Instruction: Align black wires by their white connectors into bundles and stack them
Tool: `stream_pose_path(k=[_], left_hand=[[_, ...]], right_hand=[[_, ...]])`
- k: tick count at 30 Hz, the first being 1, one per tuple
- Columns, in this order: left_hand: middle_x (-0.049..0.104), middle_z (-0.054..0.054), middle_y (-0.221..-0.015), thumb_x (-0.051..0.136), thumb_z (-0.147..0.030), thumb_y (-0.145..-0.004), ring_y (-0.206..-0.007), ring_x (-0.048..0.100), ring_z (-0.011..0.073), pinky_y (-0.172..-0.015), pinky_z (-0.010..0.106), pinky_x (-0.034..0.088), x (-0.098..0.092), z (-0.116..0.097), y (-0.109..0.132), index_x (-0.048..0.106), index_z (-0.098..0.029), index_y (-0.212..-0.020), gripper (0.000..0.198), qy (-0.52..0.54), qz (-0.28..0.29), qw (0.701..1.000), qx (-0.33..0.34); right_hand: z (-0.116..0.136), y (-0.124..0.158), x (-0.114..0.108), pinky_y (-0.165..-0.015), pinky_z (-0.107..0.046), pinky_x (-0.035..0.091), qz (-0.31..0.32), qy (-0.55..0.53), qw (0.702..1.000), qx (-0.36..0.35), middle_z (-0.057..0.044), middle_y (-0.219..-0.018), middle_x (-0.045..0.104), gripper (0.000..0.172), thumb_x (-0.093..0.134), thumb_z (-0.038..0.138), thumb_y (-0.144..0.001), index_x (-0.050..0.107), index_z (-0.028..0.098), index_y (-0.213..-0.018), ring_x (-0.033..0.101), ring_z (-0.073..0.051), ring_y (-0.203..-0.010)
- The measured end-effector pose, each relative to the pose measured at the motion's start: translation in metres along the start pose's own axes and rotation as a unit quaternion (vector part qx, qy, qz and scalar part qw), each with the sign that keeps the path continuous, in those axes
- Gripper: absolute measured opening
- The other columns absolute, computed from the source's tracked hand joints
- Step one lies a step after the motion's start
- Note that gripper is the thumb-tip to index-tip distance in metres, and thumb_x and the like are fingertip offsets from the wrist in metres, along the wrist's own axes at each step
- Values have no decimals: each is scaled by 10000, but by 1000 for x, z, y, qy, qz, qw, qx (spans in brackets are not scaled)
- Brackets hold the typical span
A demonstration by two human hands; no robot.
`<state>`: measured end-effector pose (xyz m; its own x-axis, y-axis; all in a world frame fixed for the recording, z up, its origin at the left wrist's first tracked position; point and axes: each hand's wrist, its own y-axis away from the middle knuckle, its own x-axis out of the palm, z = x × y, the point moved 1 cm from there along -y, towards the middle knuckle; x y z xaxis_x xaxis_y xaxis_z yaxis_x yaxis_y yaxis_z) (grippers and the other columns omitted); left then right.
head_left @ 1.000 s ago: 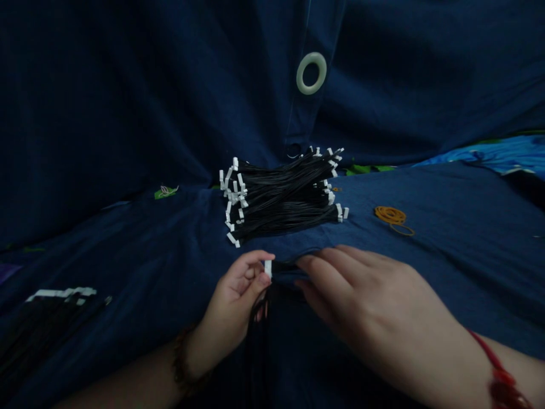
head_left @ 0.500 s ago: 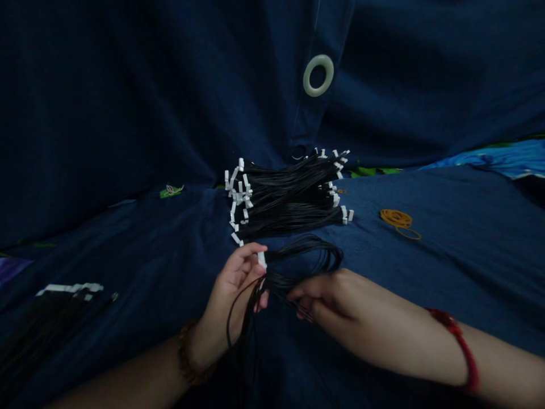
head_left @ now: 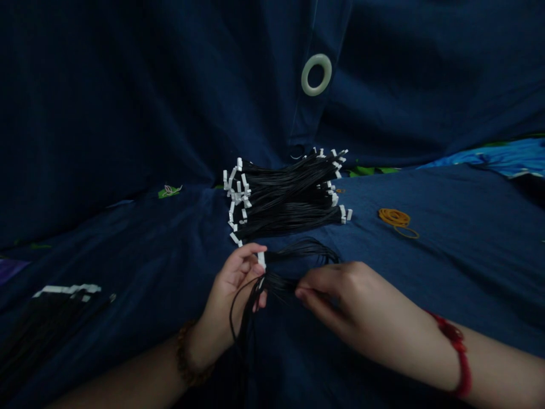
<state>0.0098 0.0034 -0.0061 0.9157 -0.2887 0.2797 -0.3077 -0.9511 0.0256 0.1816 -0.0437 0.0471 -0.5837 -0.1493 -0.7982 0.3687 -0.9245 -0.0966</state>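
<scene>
My left hand [head_left: 242, 275] is closed around one end of a bundle of thin black cables [head_left: 298, 250], pinching a white connector [head_left: 261, 259] between thumb and finger. From there the cables loop to the right, and some loose strands hang below the palm. My right hand [head_left: 336, 292] pinches the strands at the looped side, its fingertips pressed together; part of the loop is hidden behind it. Just beyond both hands lies a pile of bundled black cables [head_left: 289, 196] with white connectors at both ends.
To the right sits a heap of orange rubber bands [head_left: 394, 217]. More black cables with white connectors [head_left: 68, 291] lie at the left. A small green scrap [head_left: 169, 191] is on the dark blue cloth [head_left: 140, 244]. Behind hangs blue fabric with a pale ring [head_left: 316, 75].
My right hand's fingers have closed together on the strands, drawing them into a tighter bunch and partly covering the loop. My left hand keeps its hold, almost unmoved.
</scene>
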Motion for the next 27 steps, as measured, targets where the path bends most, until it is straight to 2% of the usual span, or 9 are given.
stream_pose_path(k=[5, 11, 16, 18, 20, 22, 24, 25, 27], left_hand=[[497, -66, -626, 597, -215, -764, -377, 496, 42, -318, 110, 360, -2, 2, -2, 529, -231, -995, 241, -2, -13, 1000, -2], [495, -66, -628, 610, -256, -757, -392, 503, 47, -327, 114, 363, 0, -1, 0, 529, -228, -991, 249, 5, -5, 1000, -11], [504, -56, -642, 631, -276, -736, -402, 504, 53, -333, 125, 363, 2, -4, 0, 526, -213, -987, 279, -4, -7, 1000, -17], [502, -57, -644, 637, -277, -730, -400, 498, 51, -335, 129, 363, 3, -4, 0, 523, -214, -987, 289, -7, -11, 1000, -19], [499, -60, -644, 637, -275, -730, -397, 495, 50, -334, 131, 364, 3, -4, 0, 518, -218, -986, 288, -12, -9, 1000, -22], [499, -60, -646, 628, -275, -739, -389, 494, 51, -326, 131, 361, 2, -3, 0, 514, -222, -983, 275, -14, -6, 999, -28], [503, -55, -656, 607, -272, -755, -383, 496, 51, -316, 130, 356, 1, -1, -1, 512, -224, -988, 256, -15, -5, 999, -33], [505, -52, -663, 594, -268, -767, -381, 496, 49, -313, 127, 352, 1, -1, -1, 511, -225, -992, 245, -16, -5, 999, -33], [502, -51, -672, 573, -251, -784, -386, 496, 45, -316, 121, 346, 0, -1, -1, 509, -229, -1002, 229, -18, -8, 999, -28]], right_hand=[[-2, 2, -1, -528, -186, 366, 22, -40, 999, 23, 49, -706, 643, 116, 521, 225, -814, 632, 231, -847, 567, -86, -583], [0, 2, 8, -585, -203, 381, 12, 19, 1000, 5, 12, -734, 647, 189, 474, 176, -826, 657, 208, -790, 577, -106, -629], [-1, 2, 6, -612, -222, 386, 9, 40, 999, 3, -12, -748, 642, 201, 455, 167, -826, 651, 189, -788, 579, -121, -649], [-2, 0, 0, -602, -222, 384, 8, 22, 1000, 5, -9, -740, 637, 191, 464, 163, -810, 652, 190, -795, 569, -118, -641], [-6, -2, -9, -542, -204, 377, 46, -63, 996, 38, 6, -694, 614, 175, 486, 176, -793, 649, 191, -854, 541, -102, -585], [-15, -2, -22, -484, -184, 367, 133, -214, 965, 79, 14, -634, 573, 190, 496, 186, -782, 647, 168, -896, 504, -84, -526], [-26, -2, -35, -484, -181, 378, 204, -378, 899, 83, 6, -600, 549, 190, 486, 176, -777, 666, 136, -824, 491, -75, -512], [-32, -2, -41, -498, -188, 385, 201, -444, 871, 65, 1, -606, 556, 179, 497, 169, -766, 672, 137, -786, 498, -76, -524], [-45, -3, -49, -538, -208, 394, 150, -496, 855, 25, -2, -636, 577, 142, 555, 168, -751, 682, 151, -812, 510, -83, -564]])
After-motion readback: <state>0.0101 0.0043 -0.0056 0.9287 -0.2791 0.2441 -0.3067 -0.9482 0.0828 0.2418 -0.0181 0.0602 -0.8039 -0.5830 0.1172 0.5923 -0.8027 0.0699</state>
